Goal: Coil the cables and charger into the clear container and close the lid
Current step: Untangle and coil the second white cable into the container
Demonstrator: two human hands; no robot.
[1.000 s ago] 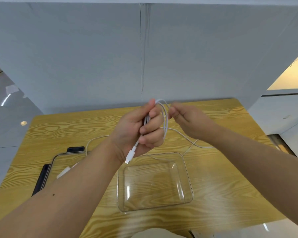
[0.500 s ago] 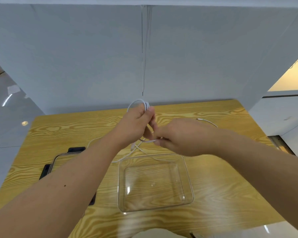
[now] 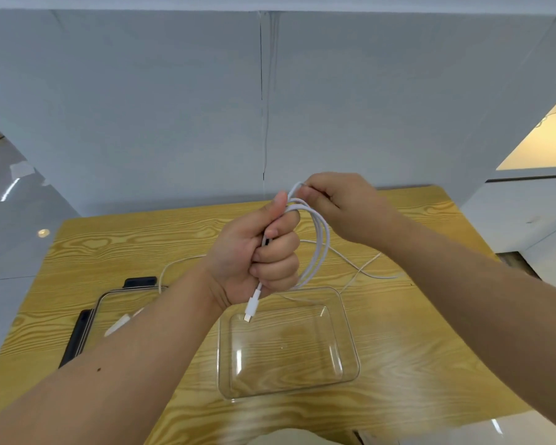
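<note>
On the yellow table [image 3: 109, 252], above the clear container [image 3: 347, 319], the left hand [image 3: 257, 255] squeezes white cable [image 3: 321, 242] loops; the right hand [image 3: 344, 210] pinches the top.

Recording booth: wooden table [image 3: 398, 364] boxed by white panels [image 3: 142, 107].
</note>
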